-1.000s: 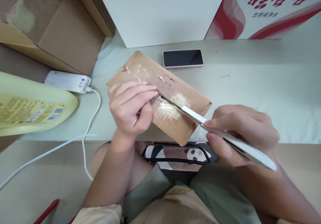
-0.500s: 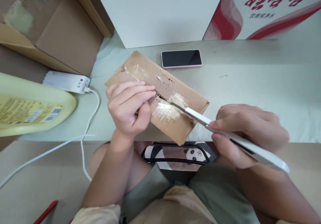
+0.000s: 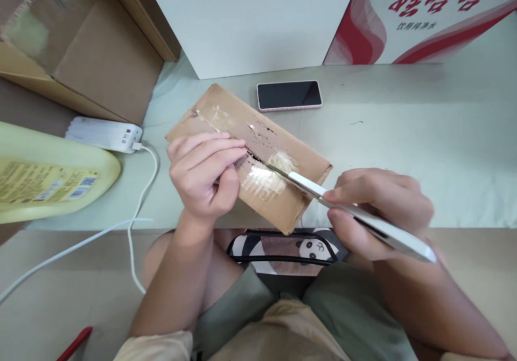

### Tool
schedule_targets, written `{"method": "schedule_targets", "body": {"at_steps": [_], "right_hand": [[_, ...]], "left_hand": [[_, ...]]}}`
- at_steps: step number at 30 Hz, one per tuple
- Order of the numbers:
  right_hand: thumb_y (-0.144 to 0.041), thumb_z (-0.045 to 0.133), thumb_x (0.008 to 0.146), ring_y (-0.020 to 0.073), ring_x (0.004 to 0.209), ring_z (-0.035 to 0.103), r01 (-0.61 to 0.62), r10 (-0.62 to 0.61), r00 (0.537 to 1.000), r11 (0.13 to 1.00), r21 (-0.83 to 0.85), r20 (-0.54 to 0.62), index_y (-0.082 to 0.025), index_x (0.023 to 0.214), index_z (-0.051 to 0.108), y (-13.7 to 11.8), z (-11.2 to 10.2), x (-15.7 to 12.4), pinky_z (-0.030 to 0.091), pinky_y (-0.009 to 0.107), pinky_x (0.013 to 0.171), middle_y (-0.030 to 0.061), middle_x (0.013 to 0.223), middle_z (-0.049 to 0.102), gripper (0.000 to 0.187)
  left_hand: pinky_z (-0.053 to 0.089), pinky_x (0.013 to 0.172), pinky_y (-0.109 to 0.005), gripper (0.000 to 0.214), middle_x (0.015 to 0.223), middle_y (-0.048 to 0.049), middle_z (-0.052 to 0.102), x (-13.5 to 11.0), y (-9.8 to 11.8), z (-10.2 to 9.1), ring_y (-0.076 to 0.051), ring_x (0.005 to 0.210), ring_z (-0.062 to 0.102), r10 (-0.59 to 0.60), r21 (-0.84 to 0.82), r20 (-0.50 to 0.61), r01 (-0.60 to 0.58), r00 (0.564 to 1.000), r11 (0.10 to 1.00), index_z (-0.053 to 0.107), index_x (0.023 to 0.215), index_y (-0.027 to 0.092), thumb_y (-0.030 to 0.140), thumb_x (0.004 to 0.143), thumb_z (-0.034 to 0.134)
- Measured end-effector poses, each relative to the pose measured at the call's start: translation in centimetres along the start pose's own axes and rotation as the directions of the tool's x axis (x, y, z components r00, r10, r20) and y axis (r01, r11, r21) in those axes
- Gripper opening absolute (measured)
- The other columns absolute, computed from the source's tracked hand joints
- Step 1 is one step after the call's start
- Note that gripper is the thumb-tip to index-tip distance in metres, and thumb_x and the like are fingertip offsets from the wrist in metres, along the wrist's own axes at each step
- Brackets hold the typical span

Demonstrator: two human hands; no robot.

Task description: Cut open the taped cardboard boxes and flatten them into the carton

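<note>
A flat brown cardboard parcel (image 3: pixel 226 110) with clear tape along its top lies slantwise on the pale table (image 3: pixel 404 151). My left hand (image 3: pixel 202 175) is closed on the parcel's near left part, fingers pressing the taped seam. My right hand (image 3: pixel 377 210) is closed round the white handle of a utility knife (image 3: pixel 355 215). Its metal blade tip rests in the dark cut line along the tape, just right of my left fingertips.
A black phone (image 3: pixel 289 95) lies face up behind the parcel. A white box (image 3: pixel 250 21) and a red-and-white carton (image 3: pixel 428 16) stand at the back. Open cardboard boxes (image 3: pixel 81 43), a white power strip (image 3: pixel 103 133) with cable and a yellow bottle (image 3: pixel 48 172) are left. A panda-print pouch (image 3: pixel 283 245) sits at the table edge.
The knife drew back to the right along the seam, then pushed left again. My left hand stays pressed on the parcel.
</note>
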State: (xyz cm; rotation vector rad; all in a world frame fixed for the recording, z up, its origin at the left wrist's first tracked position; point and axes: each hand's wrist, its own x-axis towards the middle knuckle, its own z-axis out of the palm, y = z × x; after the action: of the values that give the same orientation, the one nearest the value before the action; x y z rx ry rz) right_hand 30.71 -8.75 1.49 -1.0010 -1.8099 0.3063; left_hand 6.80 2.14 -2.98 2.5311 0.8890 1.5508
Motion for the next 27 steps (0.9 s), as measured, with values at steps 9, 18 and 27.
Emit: {"method": "schedule_targets", "body": {"at_steps": [9, 18, 27], "right_hand": [[-0.007, 0.06, 0.075, 0.0102, 0.041, 0.045, -0.048, 0.047, 0.999, 0.999, -0.01, -0.021, -0.022, 0.08, 0.062, -0.3, -0.2, 0.0, 0.034, 0.026, 0.041, -0.0059, 0.052, 0.049, 0.017], [-0.006, 0.06, 0.076, 0.0112, 0.044, 0.049, -0.104, 0.104, 0.994, 0.994, -0.025, -0.03, -0.023, 0.08, 0.061, -1.0, -0.4, -0.2, 0.038, 0.026, 0.044, -0.0051, 0.054, 0.049, 0.017], [-0.006, 0.058, 0.075, 0.0106, 0.042, 0.042, -0.032, 0.033, 0.999, 0.998, -0.05, 0.015, -0.022, 0.077, 0.06, -0.9, -0.3, 0.3, 0.032, 0.027, 0.043, -0.0058, 0.05, 0.046, 0.016]], "left_hand": [[0.059, 0.084, -0.048, 0.027, 0.093, 0.0025, 0.083, -0.1, 0.1, -0.1, -0.026, 0.09, 0.079, -0.011, 0.005, 0.004, 0.011, 1.0, 1.0, 0.079, 0.095, 0.033, 0.021, 0.089, 0.055], [0.06, 0.086, -0.05, 0.025, 0.092, 0.0018, 0.082, -0.1, 0.1, -0.1, -0.026, 0.09, 0.078, -0.026, 0.031, 0.016, 0.026, 1.0, 0.999, 0.078, 0.094, 0.032, 0.025, 0.091, 0.054], [0.059, 0.086, -0.048, 0.029, 0.094, 0.0023, 0.083, 0.0, 0.2, -0.1, -0.026, 0.091, 0.078, -0.002, -0.015, -0.002, 0.002, 1.0, 1.0, 0.08, 0.098, 0.033, 0.02, 0.089, 0.056]]}}
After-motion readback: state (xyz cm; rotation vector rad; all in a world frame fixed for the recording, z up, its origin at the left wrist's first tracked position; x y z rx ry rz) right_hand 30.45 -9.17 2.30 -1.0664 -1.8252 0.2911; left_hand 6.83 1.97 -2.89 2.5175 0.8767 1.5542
